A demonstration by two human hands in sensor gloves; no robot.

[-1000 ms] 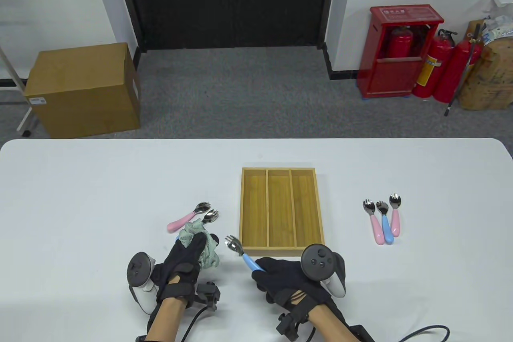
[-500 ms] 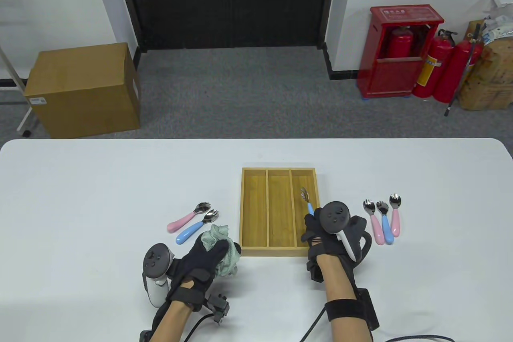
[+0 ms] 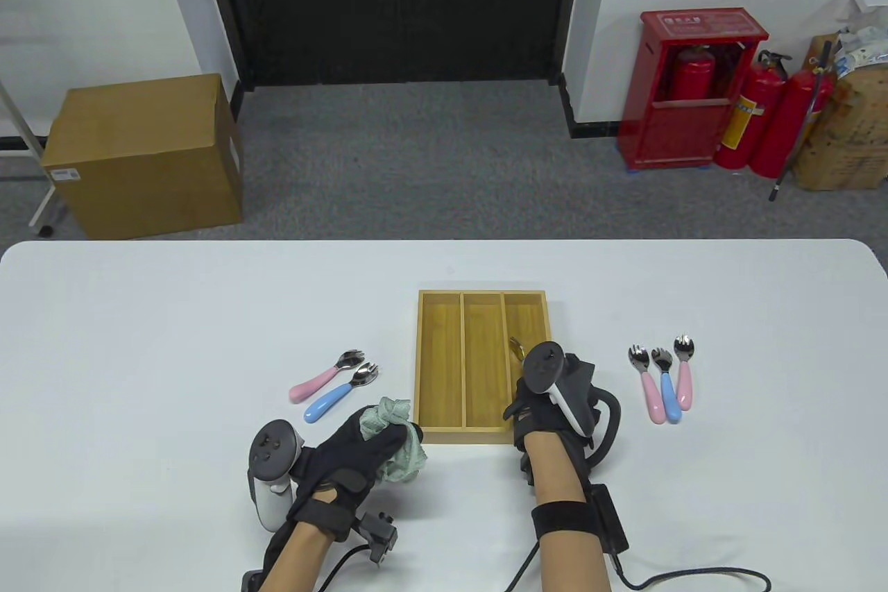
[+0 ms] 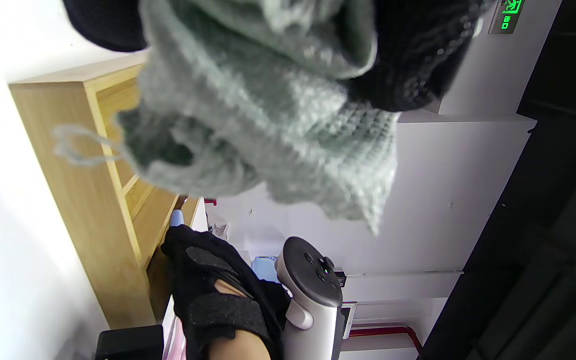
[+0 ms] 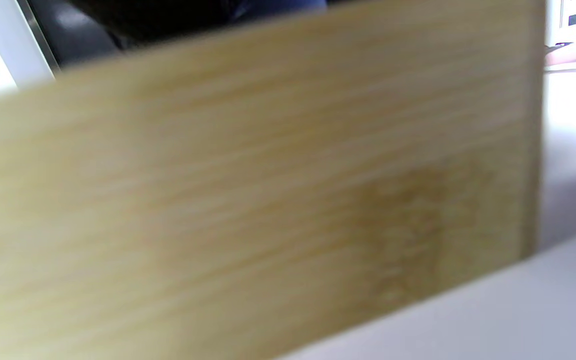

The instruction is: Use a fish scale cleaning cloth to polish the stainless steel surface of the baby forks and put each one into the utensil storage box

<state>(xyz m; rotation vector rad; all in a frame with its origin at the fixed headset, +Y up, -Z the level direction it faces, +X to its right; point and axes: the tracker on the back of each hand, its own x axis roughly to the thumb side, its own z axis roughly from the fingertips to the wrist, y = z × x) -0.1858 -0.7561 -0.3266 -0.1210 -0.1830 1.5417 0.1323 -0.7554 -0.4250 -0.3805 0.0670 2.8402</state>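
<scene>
Forks (image 3: 666,380) number 3 right of box (image 3: 440,370), 2 left.

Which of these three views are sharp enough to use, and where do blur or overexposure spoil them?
Table view: sharp and evenly lit, soft shadows only, the storage box and the loose forks crisp. Left wrist view: rotated sideways; the cloth up close is soft, and the table is blown out white. Right wrist view: almost all motion-blurred box wall, nothing else readable.

Your left hand (image 3: 354,446): fingers bunched round the cloth (image 3: 395,436), just left of the storage box's (image 3: 437,370) near corner | your right hand (image 3: 548,404): over the box's right compartment, grip hidden, possibly holding the fork.
</scene>
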